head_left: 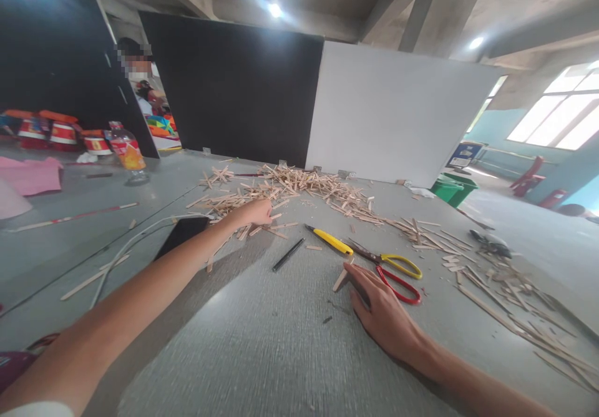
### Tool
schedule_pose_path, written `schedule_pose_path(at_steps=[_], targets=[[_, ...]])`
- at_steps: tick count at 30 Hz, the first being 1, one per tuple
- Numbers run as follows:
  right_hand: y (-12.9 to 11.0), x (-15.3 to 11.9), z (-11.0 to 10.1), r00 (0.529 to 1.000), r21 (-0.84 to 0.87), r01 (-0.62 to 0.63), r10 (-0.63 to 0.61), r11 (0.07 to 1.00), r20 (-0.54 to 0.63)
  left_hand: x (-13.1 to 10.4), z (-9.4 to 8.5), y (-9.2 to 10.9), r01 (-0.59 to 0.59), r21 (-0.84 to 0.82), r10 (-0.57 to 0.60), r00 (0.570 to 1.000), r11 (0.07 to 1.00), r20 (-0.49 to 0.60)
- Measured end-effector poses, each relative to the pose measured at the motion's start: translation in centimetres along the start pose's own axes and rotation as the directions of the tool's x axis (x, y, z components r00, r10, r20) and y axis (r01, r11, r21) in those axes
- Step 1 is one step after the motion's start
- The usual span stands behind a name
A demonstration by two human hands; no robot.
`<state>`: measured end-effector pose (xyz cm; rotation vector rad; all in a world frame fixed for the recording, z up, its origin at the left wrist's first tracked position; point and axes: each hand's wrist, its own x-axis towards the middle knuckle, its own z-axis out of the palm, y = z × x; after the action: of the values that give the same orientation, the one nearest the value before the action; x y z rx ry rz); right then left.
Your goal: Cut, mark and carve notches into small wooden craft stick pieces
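Observation:
My left hand point(258, 212) reaches to the near edge of a heap of short flat wooden sticks point(299, 183). Its fingers are closed, and a wooden stick point(276, 216) pokes out at the fingertips. My right hand point(386, 311) lies low over the table with fingers stretched out and thumb apart. Its fingertips touch or nearly touch another short wooden stick point(340, 279). Just beyond that hand are scissors point(381, 261) with one yellow and one red handle. A yellow utility knife point(332, 241) and a black pen point(289, 255) lie between my hands.
A black phone-like slab point(180, 236) and a white cable point(124, 248) lie under and beside my left arm. Long wood strips point(496, 314) are scattered at right. A drink bottle point(128, 152) stands at left. Black and white panels point(243, 92) border the far edge; a person sits beyond.

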<state>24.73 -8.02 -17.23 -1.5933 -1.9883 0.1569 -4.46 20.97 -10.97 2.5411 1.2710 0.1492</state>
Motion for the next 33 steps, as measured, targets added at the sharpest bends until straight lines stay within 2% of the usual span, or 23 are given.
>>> schedule_pose_path(at_steps=[4, 9, 15, 21, 28, 33], targets=[[0.1, -0.3, -0.2, 0.995, 0.06, 0.002, 0.004, 0.998, -0.097, 0.3, 0.0, 0.0, 0.039, -0.074, -0.036, 0.998, 0.996, 0.041], [-0.1, -0.6, -0.8, 0.983, 0.106, -0.008, 0.028, 0.994, -0.184, 0.4, -0.9, 0.1, 0.008, -0.258, -0.006, 1.0, 0.966, 0.008], [-0.4, -0.4, -1.0, 0.987, 0.123, 0.022, -0.002, 0.992, -0.16, 0.0, -2.0, 1.5, -0.092, -0.461, 0.081, 0.996, 0.882, -0.043], [0.1, -0.5, -0.5, 0.989, 0.118, 0.017, 0.001, 0.993, -0.15, -0.6, -2.6, 3.9, -0.149, -0.536, 0.164, 0.986, 0.831, -0.019], [0.2, -0.1, -0.2, 0.99, 0.1, -0.082, 0.093, 0.992, -0.11, -1.4, -2.4, 5.4, -0.102, -0.519, 0.16, 0.985, 0.849, 0.067], [-0.2, 0.0, -0.4, 0.996, 0.087, -0.066, 0.071, 0.994, -0.054, -1.3, -2.1, 5.6, -0.039, -0.531, 0.129, 0.983, 0.846, 0.133]])
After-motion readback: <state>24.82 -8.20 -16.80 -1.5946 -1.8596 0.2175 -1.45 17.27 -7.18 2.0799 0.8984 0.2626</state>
